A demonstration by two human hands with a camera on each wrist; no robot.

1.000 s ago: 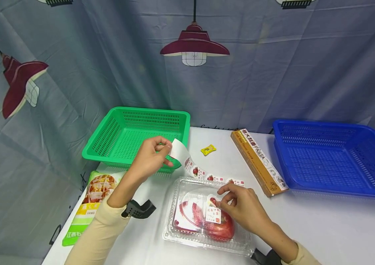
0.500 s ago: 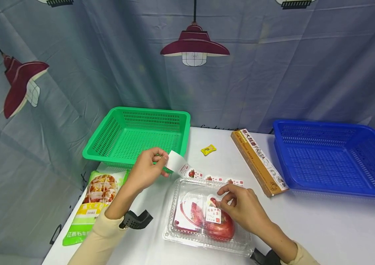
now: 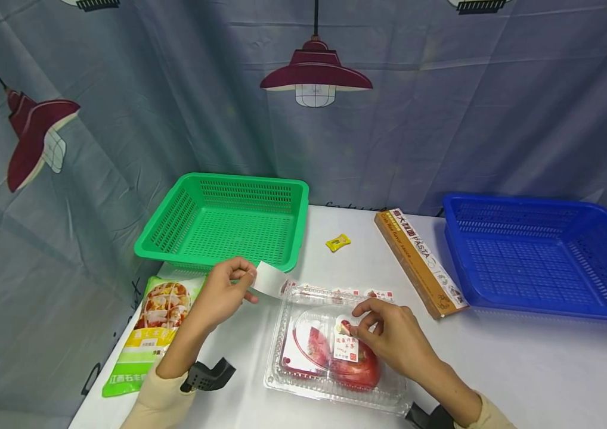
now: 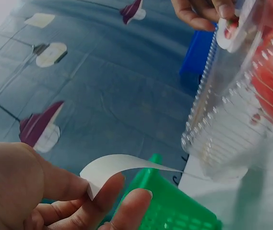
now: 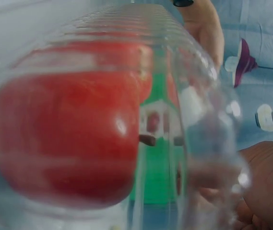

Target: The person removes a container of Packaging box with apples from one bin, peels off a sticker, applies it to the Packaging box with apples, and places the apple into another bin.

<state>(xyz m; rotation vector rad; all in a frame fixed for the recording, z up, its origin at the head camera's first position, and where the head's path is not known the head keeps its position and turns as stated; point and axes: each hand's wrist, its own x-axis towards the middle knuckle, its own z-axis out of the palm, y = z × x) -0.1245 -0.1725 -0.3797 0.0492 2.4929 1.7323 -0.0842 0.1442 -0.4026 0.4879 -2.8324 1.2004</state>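
A strip of labels (image 3: pixel 269 279) stretches from my left hand (image 3: pixel 223 292) to behind the clear plastic box (image 3: pixel 287 333). My left thumb and fingers pinch its white end, which curls up in the left wrist view. The box stands lidded on the table, with round red fruit (image 5: pixel 64 139) inside. A label (image 3: pixel 346 347) with a fruit picture and red print is at the lid's top; my right hand (image 3: pixel 397 336) pinches its upper edge between thumb and finger. Part of the strip is hidden behind the box.
Behind my left hand stands a green basket (image 3: pixel 303 205), with a blue basket (image 3: pixel 539 205) at the right. A pasta box (image 3: pixel 420 262) and a yellow wrapped sweet (image 3: pixel 338 242) lie beyond the plastic box. A green and yellow food packet (image 3: pixel 145 345) lies at the left.
My left hand has moved down and left, drawing the strip's white end lower, towards the plastic box's back left corner. The right hand stays at the label on the lid.
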